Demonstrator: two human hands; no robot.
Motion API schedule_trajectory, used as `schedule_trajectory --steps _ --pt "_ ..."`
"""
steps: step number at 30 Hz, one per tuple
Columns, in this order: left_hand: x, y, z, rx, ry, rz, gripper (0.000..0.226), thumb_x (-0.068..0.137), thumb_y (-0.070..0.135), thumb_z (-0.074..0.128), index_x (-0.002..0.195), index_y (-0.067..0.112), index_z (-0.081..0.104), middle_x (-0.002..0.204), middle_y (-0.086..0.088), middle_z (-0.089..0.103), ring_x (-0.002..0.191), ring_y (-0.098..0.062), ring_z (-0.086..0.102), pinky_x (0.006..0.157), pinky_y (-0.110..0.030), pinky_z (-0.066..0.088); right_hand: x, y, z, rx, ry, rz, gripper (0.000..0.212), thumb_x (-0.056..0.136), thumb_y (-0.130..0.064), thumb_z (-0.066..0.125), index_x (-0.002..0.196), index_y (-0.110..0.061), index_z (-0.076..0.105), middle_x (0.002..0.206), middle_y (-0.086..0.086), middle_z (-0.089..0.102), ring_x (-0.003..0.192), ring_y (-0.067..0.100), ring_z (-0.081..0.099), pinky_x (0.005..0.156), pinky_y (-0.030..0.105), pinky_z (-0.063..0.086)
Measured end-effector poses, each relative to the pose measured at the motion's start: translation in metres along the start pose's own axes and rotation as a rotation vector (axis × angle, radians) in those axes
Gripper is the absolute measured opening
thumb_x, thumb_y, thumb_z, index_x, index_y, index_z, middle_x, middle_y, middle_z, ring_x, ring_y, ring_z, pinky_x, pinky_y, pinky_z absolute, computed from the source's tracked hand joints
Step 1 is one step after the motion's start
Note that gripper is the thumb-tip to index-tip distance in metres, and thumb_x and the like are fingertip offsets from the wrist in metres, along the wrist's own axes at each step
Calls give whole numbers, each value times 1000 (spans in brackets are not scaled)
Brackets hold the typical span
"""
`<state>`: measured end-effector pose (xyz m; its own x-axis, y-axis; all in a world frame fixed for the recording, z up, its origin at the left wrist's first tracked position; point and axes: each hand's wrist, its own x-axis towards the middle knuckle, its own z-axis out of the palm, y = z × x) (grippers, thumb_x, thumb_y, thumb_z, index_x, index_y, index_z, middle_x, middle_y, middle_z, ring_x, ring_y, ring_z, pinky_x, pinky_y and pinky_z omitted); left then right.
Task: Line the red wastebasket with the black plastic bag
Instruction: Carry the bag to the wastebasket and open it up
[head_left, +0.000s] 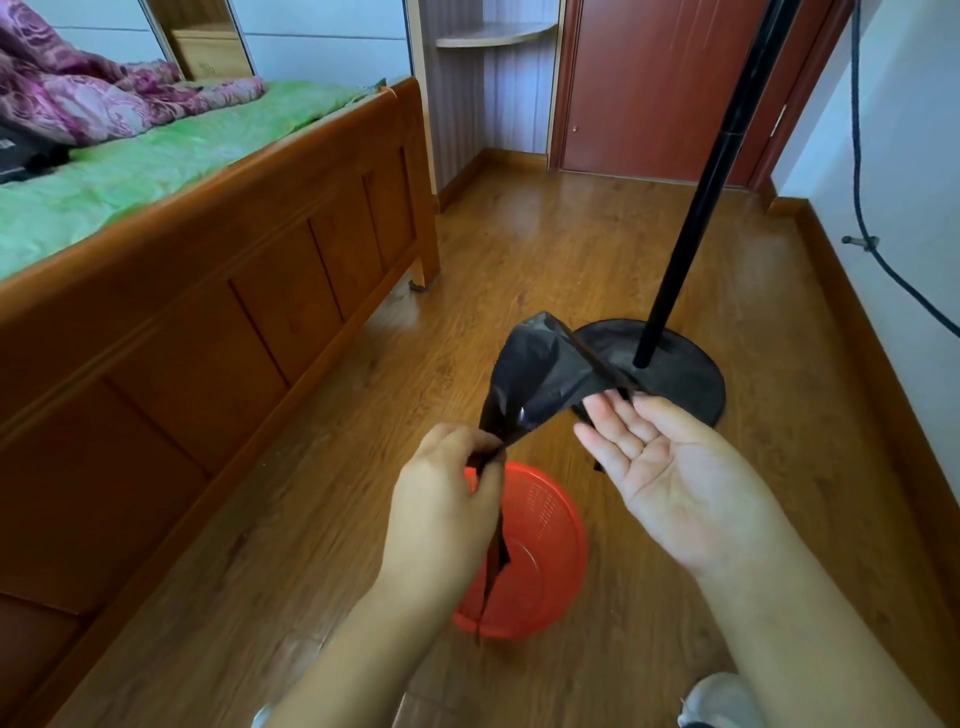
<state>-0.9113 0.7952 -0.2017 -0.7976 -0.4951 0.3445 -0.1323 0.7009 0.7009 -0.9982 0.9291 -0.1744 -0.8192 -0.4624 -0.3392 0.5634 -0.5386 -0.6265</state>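
Note:
The red wastebasket (545, 551) stands on the wooden floor below my hands, its round mouth facing up and nothing inside it. The black plastic bag (540, 379) is bunched and folded, held in the air above the basket. My left hand (447, 499) pinches the bag's lower part, and a thin strip of it hangs down past my wrist over the basket. My right hand (670, 467) is palm up with fingers spread, its fingertips touching the bag's upper edge without a visible grip.
A wooden bed (218, 291) with green sheet runs along the left. A black pole on a round base (670, 364) stands just beyond my hands. A red door (660, 88) is at the back, a wall with a cable at the right. My shoe (717, 701) shows at bottom right.

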Motion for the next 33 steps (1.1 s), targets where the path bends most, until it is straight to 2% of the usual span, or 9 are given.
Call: schedule_trajectory --steps 5,9,13,15,17,19,21,26,33 --pt "2 -9 -17 31 -112 -30 12 81 9 65 75 20 66 72 16 55 70 4 52 65 0 37 0 -17 -17 -226 38 -154 18 92 0 41 84 -6 56 66 4 74 71 19 72 55 27 57" --pt "-4 -4 -20 -138 -286 -283 23 75 18 73 57 25 61 52 10 62 48 0 57 40 -5 37 0 -14 -22 -350 40 -107 7 91 -8 47 89 -6 54 78 7 75 80 21 71 63 28 55" --pt "-7 5 -16 -396 -332 -435 34 65 21 81 47 17 52 34 11 47 32 -1 42 35 -12 32 -7 -4 -14 -652 -110 -7 36 71 -37 61 100 -17 61 97 3 74 91 15 69 77 31 51" --pt "-6 6 -14 -493 -282 -499 41 62 24 82 47 17 45 34 12 41 32 -4 35 33 -14 29 -15 6 -6 -857 -189 -26 36 65 -43 66 96 -25 65 96 -5 74 91 5 67 76 24 51" --pt "-4 7 -14 -595 -248 -560 40 63 23 81 47 15 45 35 9 43 32 -5 37 33 -14 30 -22 18 2 -986 -288 -64 27 68 -34 72 94 -28 67 92 -10 73 89 -2 65 73 16 51" --pt "-2 7 -16 -726 -264 -640 30 66 21 78 49 11 56 39 3 55 34 -8 49 35 -14 37 -25 30 5 -1128 -368 -151 25 72 -26 71 96 -29 65 93 -13 71 91 -3 62 78 14 50" --pt "-1 7 -19 -882 -338 -701 17 63 22 75 58 8 67 50 -6 66 44 -15 61 42 -19 46 -25 37 5 -1237 -316 -315 25 73 -24 68 96 -32 63 94 -15 68 93 -4 59 80 13 47" --pt "1 5 -25 -974 -392 -677 17 52 22 75 61 9 70 58 -11 69 51 -20 66 47 -24 51 -20 38 5 -1180 -209 -531 17 74 -9 70 77 -25 67 76 -12 69 78 0 63 67 11 46" --pt "2 4 -23 -1003 -382 -651 18 52 26 76 47 16 61 46 -2 63 41 -11 58 41 -18 45 -14 34 2 -1127 -170 -534 19 76 -7 68 67 -23 66 70 -16 68 66 -1 61 60 9 43"
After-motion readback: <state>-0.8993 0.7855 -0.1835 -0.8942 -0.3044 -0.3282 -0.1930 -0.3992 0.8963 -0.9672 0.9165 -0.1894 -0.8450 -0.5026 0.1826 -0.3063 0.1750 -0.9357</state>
